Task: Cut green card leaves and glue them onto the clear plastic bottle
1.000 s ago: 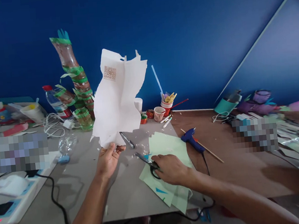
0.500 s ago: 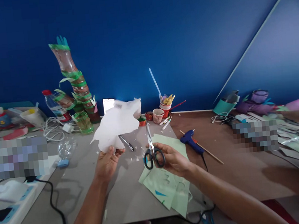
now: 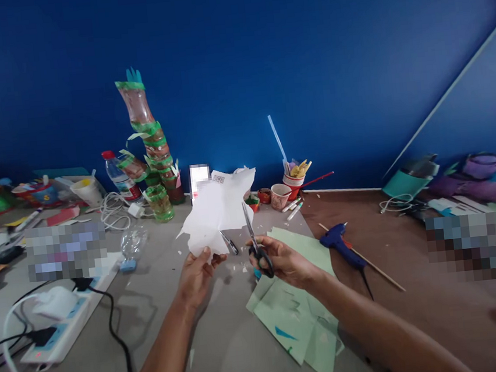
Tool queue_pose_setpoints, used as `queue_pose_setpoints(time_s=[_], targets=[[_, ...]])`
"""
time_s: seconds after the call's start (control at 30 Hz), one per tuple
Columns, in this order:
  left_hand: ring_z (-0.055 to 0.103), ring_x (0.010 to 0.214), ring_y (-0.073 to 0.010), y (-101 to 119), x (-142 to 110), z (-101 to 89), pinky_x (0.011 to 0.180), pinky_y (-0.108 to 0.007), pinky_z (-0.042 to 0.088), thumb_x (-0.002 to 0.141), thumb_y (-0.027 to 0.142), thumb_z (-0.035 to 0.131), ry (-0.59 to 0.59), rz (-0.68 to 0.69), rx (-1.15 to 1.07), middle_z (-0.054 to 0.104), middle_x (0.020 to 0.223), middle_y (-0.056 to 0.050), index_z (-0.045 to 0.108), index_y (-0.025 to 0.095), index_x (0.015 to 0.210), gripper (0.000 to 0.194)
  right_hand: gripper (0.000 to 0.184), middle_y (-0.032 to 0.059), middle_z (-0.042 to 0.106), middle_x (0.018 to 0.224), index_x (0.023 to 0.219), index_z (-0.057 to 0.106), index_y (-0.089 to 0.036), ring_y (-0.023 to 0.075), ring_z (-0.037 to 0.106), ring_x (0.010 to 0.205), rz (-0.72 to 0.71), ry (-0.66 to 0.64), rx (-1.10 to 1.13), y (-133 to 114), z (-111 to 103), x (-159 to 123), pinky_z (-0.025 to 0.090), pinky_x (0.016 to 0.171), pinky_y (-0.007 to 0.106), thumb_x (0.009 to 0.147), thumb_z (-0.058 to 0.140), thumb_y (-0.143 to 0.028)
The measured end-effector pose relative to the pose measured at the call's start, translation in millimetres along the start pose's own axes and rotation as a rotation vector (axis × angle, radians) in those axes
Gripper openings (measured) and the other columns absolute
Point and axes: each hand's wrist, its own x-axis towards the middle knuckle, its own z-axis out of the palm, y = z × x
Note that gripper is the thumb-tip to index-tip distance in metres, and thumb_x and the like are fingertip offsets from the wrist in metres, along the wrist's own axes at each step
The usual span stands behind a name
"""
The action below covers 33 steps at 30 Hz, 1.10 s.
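A white sheet of paper (image 3: 217,203) with an irregular cut outline is raised over the table, a small printed code near its top edge. My left hand (image 3: 200,275) pinches its lower edge between thumb and fingers. In my right hand (image 3: 281,259) is a pair of scissors (image 3: 261,259) with black handles, blades pointing up and away beside the paper's right edge, apparently not cutting it. Behind the paper a pen (image 3: 229,243) lies on the table among small white scraps. Beneath my right hand rest several light green sheets (image 3: 302,315).
A blue glue gun (image 3: 341,244) and a wooden stick (image 3: 379,271) lie at right. Cups (image 3: 280,197) and markers (image 3: 294,209) stand or lie toward the blue partition (image 3: 229,82). A bottle tower (image 3: 156,142) rises back left; a power strip (image 3: 74,319) with cables is at left.
The view has shifted left, so the table things sit farther right. The scissors have turned in my right hand and show more edge-on. The other person's arm at right has left the view.
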Motion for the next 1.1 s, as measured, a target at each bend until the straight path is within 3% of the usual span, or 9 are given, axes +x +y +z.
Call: queue_pose_setpoints(time_s=[0.17, 0.37, 0.57, 0.8, 1.1], targets=[[0.065, 0.063, -0.0174, -1, -3, 4.1, 0.063, -0.034, 0.055, 0.062, 0.029, 0.079, 0.114, 0.004, -0.032, 0.071, 0.075, -0.002, 0.065, 0.015, 0.078, 0.025, 0.064, 0.0005, 0.055, 0.071, 0.110, 0.060, -0.012, 0.0098, 0.046, 0.062, 0.054, -0.185, -0.305, -16, -18, -4, 0.031, 0.056, 0.022, 0.065, 0.076, -0.053], [0.060, 0.051, -0.0157, -4, -4, 5.6, 0.049, -0.027, 0.048, 0.070, 0.061, 0.064, 0.153, 0.028, 0.096, 0.066, 0.063, -0.005, 0.065, 0.013, 0.082, 0.050, 0.067, -0.0011, 0.047, 0.072, 0.115, 0.058, -0.010, 0.0085, 0.036, 0.061, 0.122, -0.250, -0.555, -25, -18, -7, 0.028, 0.054, 0.022, 0.072, 0.066, -0.061], [0.056, 0.048, -0.0125, -9, -2, 0.9, 0.039, -0.021, 0.037, 0.068, 0.071, 0.056, 0.239, 0.027, 0.200, 0.063, 0.057, -0.004, 0.064, 0.014, 0.080, 0.059, 0.062, -0.0015, 0.047, 0.071, 0.111, 0.059, -0.012, 0.0087, 0.037, 0.060, 0.148, -0.222, -0.576, -10, -18, 1, 0.028, 0.054, 0.022, 0.075, 0.063, -0.061], [0.052, 0.047, -0.0102, -14, -5, -0.9, 0.040, -0.020, 0.035, 0.071, 0.064, 0.061, 0.118, 0.093, 0.253, 0.062, 0.057, -0.002, 0.063, 0.015, 0.074, 0.049, 0.064, 0.0018, 0.054, 0.077, 0.115, 0.058, -0.014, 0.0107, 0.044, 0.065, 0.094, -0.120, -0.531, 2, -26, 0, 0.035, 0.057, 0.022, 0.071, 0.067, -0.059], [0.051, 0.045, -0.0094, 3, -12, 4.1, 0.039, -0.020, 0.038, 0.054, 0.064, 0.074, 0.122, 0.142, 0.170, 0.061, 0.055, 0.000, 0.060, 0.017, 0.063, 0.050, 0.067, 0.0043, 0.058, 0.079, 0.121, 0.058, -0.013, 0.0128, 0.051, 0.068, 0.007, -0.269, -0.520, 1, -26, -6, 0.042, 0.060, 0.023, 0.071, 0.070, -0.056]])
